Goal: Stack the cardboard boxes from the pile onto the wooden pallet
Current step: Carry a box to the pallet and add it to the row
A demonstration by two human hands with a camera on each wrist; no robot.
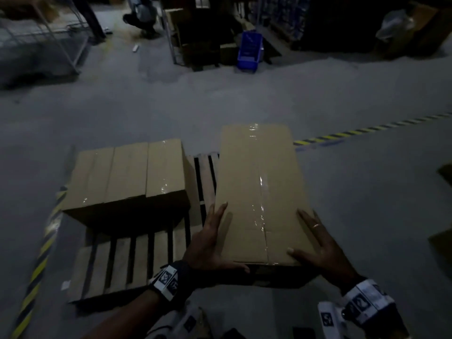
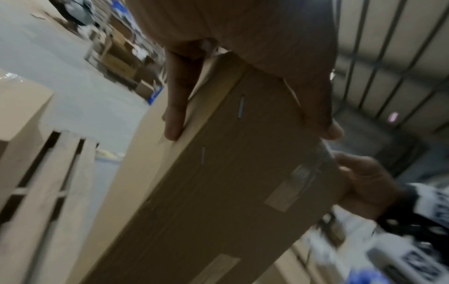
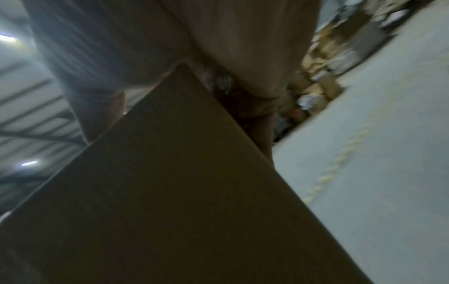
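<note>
A long taped cardboard box (image 1: 256, 187) lies lengthwise over the right side of the wooden pallet (image 1: 137, 263), its near end raised. My left hand (image 1: 210, 243) presses its near left corner, fingers straight along the side and thumb along the near edge. At the near right corner, my right hand (image 1: 322, 248) lies with fingers spread flat on the top. Three boxes (image 1: 127, 174) stand side by side on the pallet's far left. The left wrist view shows the box's end face (image 2: 218, 192) between my left fingers (image 2: 175, 107) and right hand (image 2: 364, 184). The right wrist view is filled by the box (image 3: 170, 192).
Yellow-black floor tape (image 1: 36, 265) runs along the pallet's left, and more tape (image 1: 354, 132) behind it on the right. A blue crate (image 1: 249, 50), racks and a crouching person (image 1: 141, 15) are across the grey floor. More cardboard (image 1: 445, 172) shows at the right edge.
</note>
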